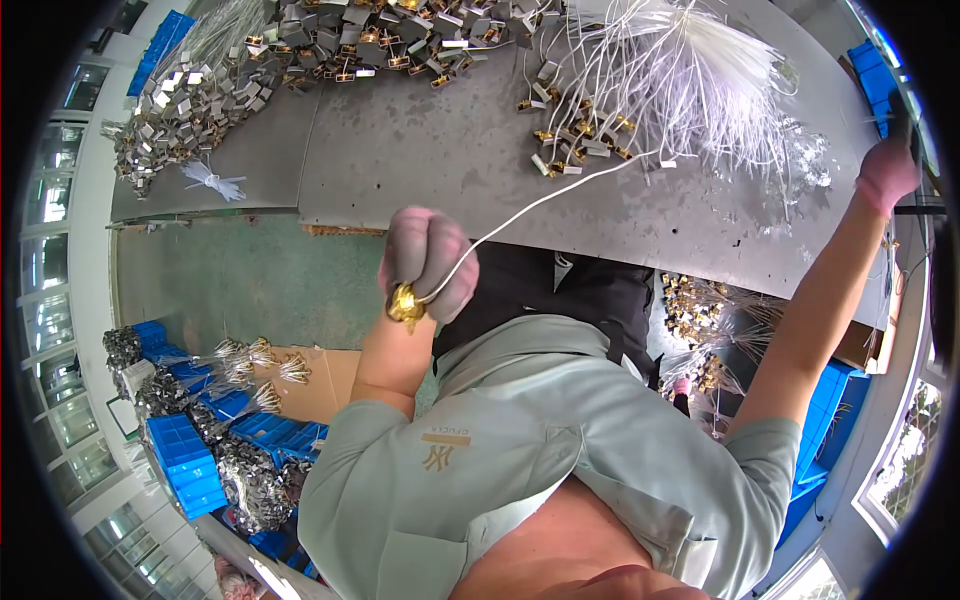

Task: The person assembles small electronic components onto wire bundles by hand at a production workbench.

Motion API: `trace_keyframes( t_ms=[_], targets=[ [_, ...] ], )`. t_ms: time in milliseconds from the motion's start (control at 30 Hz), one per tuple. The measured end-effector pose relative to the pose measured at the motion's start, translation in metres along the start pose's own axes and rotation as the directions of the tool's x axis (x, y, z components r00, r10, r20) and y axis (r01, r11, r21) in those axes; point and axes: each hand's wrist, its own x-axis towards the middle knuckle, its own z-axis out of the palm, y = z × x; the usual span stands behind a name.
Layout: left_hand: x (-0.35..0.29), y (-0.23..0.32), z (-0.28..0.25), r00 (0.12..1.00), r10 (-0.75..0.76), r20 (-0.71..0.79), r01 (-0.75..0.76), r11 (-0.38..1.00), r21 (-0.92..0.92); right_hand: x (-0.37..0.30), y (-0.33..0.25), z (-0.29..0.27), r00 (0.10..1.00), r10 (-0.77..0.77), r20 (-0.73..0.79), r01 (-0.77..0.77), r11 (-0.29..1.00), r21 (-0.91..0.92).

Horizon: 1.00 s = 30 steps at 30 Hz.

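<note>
My left hand (428,262), in a grey and pink glove, is closed in front of the table's near edge. It grips a shiny gold-coloured metal part (405,305) at its lower side. A thin white wire (540,203) runs from this hand over the table to the right. The wire's far end lies close to a pile of small gold and white connectors (580,135). My right arm stretches far to the right. The gloved right hand (888,172) is at the dark rim of the picture, beside a dark upright object; its fingers are too dark to make out.
On the grey metal table (420,150) lie a heap of grey blocks with gold fittings (400,40), more small parts (190,110) and a fan of white wires (690,70). Blue crates (185,465) with metal parts stand lower left. Gold-tipped bundles (700,310) lie beside my lap.
</note>
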Motion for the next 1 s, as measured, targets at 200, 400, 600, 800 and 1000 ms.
trace_keyframes(
  t_ms=[200,400,600,800,1000],
  targets=[
    [0.078,-0.048,0.001,0.99,-0.122,0.072,0.121,0.993,0.01,-0.171,-0.092,0.031,0.396,-0.66,0.638,0.325,0.751,0.575],
    [0.084,-0.061,-0.028,0.993,-0.109,-0.054,0.103,0.988,-0.114,-0.199,-0.097,0.018,0.608,-0.436,0.663,-0.005,0.833,0.553],
    [0.005,-0.025,-0.078,0.758,0.13,-0.64,0.172,0.906,0.387,-0.147,-0.075,0.0,0.825,-0.379,0.419,0.275,0.917,0.289],
    [-0.045,-0.008,-0.067,0.487,0.254,-0.836,0.469,0.731,0.495,-0.026,0.141,-0.096,0.936,-0.276,0.218,0.343,0.853,-0.394],
    [-0.04,-0.034,-0.055,0.503,0.053,-0.863,0.646,0.641,0.415,-0.031,0.185,-0.141,0.995,0.019,0.093,0.005,0.969,-0.248]
  ],
)
